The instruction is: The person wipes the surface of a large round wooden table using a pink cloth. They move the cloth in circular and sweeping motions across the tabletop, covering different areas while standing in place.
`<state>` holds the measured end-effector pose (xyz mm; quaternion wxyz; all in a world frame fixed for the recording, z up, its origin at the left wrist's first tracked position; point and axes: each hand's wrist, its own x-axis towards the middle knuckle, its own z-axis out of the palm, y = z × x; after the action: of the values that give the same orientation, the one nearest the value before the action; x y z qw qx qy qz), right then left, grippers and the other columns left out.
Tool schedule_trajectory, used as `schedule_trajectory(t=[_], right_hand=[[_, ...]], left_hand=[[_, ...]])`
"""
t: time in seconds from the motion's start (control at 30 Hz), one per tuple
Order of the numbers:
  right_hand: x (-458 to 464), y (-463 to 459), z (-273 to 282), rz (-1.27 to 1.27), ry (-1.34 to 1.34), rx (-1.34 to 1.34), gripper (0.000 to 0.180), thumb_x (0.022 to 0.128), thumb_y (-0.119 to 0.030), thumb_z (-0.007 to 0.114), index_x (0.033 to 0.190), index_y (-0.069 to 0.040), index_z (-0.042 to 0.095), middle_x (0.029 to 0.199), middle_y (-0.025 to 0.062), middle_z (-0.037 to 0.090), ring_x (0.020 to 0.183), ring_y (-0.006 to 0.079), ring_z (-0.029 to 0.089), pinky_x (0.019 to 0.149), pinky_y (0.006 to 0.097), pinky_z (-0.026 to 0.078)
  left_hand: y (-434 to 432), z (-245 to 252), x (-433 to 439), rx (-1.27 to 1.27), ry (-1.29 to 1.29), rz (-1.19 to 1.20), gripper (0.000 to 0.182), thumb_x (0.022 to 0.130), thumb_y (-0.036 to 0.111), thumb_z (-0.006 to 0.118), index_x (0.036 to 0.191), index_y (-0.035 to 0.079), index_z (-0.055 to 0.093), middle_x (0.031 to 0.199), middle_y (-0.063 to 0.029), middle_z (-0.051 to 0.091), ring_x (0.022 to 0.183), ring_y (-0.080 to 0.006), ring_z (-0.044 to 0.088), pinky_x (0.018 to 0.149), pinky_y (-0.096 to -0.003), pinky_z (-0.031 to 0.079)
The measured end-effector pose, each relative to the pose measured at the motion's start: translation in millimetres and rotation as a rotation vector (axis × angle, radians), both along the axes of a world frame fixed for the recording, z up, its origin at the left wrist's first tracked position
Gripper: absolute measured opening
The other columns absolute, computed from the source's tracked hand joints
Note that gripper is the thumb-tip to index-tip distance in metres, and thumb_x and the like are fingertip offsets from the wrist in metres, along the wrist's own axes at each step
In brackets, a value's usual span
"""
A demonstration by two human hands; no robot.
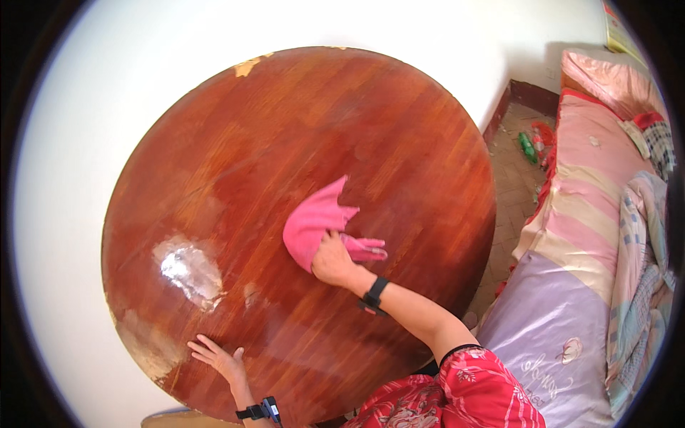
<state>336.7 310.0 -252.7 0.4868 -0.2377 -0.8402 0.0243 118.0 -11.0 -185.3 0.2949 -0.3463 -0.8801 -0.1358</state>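
Observation:
A pink cloth lies partly bunched near the middle of a round, reddish-brown wooden tabletop. My right hand presses on it and grips its folds, with the cloth fanning out to the left and above the hand and one folded end sticking out to the right. My left hand rests on the tabletop near its lower left edge, fingers apart and holding nothing. Both wrists wear black straps. A bright reflection shows on the wood above my left hand.
White wall borders the table at the back and left. At right stands a bed with a pink and lilac cover and a crumpled blanket. A green plastic bottle lies on the brick floor between. The table's surface is chipped at its upper edge.

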Motion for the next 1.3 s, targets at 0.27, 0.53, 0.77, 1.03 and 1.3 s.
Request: schedule_trajectory(t=[0.27, 0.53, 0.77, 1.03, 1.3], right_hand=[[0.6, -45.4, -52.1, 0.186, -0.098, 0.057, 0.008, 0.067, -0.018, 0.062, 0.065, -0.013, 0.068, 0.081, 0.0077, 0.065, 0.090, 0.0256, 0.059, 0.087, 0.0436, 0.043], [6.9, 83.3, 84.2, -0.133, 0.400, 0.104, 0.037, 0.077, -0.013, 0.058, 0.114, -0.006, 0.060, 0.109, 0.0193, 0.060, 0.105, 0.0421, 0.050, 0.088, 0.0579, 0.037], [-32.3, 31.6, 119.9, -0.149, 0.237, 0.163, 0.039, 0.075, -0.019, 0.057, 0.113, -0.007, 0.064, 0.116, 0.0154, 0.061, 0.112, 0.0406, 0.049, 0.097, 0.0638, 0.030], [-70.8, -91.8, -9.4, 0.356, -0.053, 0.134, 0.008, 0.070, -0.018, 0.059, 0.066, -0.013, 0.064, 0.074, 0.0064, 0.059, 0.073, 0.0254, 0.058, 0.059, 0.0425, 0.044], [4.3, -50.0, -117.4, 0.290, -0.128, -0.128, 0.035, 0.076, -0.020, 0.058, 0.109, -0.011, 0.065, 0.117, 0.0113, 0.063, 0.115, 0.0294, 0.055, 0.099, 0.0439, 0.042]], left_hand=[[-0.2, 5.0, 8.6, 0.024, -0.047, -0.009, 0.127, 0.055, 0.000, 0.087, 0.154, 0.010, 0.008, 0.158, -0.0227, -0.009, 0.142, -0.0536, 0.002, 0.115, -0.0571, 0.022], [-1.0, 6.4, 8.8, 0.042, -0.083, -0.007, 0.126, 0.056, 0.000, 0.087, 0.154, 0.010, 0.009, 0.159, -0.0215, -0.010, 0.142, -0.0527, 0.001, 0.114, -0.0547, 0.025], [1.8, 6.9, 8.5, 0.044, -0.105, -0.001, 0.124, 0.057, -0.001, 0.085, 0.154, 0.010, 0.008, 0.159, -0.0214, -0.011, 0.143, -0.0512, 0.000, 0.114, -0.0546, 0.026], [-0.6, 7.1, 10.5, 0.048, -0.108, -0.038, 0.124, 0.058, -0.001, 0.085, 0.154, 0.010, 0.008, 0.158, -0.0220, -0.011, 0.142, -0.0525, 0.000, 0.114, -0.0557, 0.023], [-1.4, 1.7, 5.4, 0.022, -0.038, -0.010, 0.123, 0.057, 0.000, 0.086, 0.153, 0.010, 0.010, 0.158, -0.0235, -0.006, 0.142, -0.0533, 0.004, 0.115, -0.0569, 0.020]])
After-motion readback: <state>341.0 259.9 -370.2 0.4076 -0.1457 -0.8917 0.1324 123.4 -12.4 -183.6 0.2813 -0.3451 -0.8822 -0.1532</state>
